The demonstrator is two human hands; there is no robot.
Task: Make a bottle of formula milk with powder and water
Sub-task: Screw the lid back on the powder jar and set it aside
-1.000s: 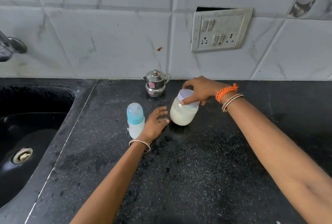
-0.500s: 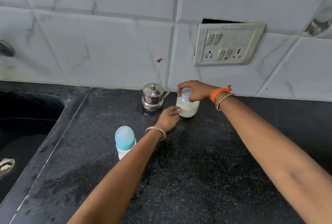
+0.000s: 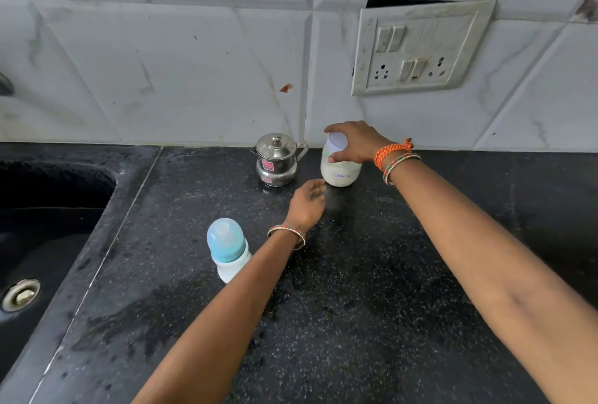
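— What has your right hand got?

— My right hand (image 3: 354, 141) is closed over the top of the powder jar (image 3: 340, 165); that grip wraps the lid (image 3: 337, 143), fingers (image 3: 333, 128) curled over its far edge and the thumb on the near side. The jar stands upright on the tabletop (image 3: 356, 290), close to the tiled wall (image 3: 194, 63), and it is filled most of the way with pale powder.

— And the left?

— My left hand (image 3: 307, 201) holds nothing. Its fingers are loosely spread, palm turned toward the jar, just short of the jar's base and apart from it. I cannot tell whether it rests on the tabletop or hangs a little above it.

— Where is the bottle?

— The baby bottle (image 3: 228, 250) stands upright on the tabletop, nearer to me than the jar and just left of my left forearm, which hides part of its lower body. Its blue cap is on.

— Anything else close by?

— A small steel pot (image 3: 276, 161) with a lid and a handle stands just left of the jar, apart from it. The black sink (image 3: 48, 209) is sunk in at the far left, well apart from my hands. A switch plate (image 3: 420, 47) sits on the wall above the jar.
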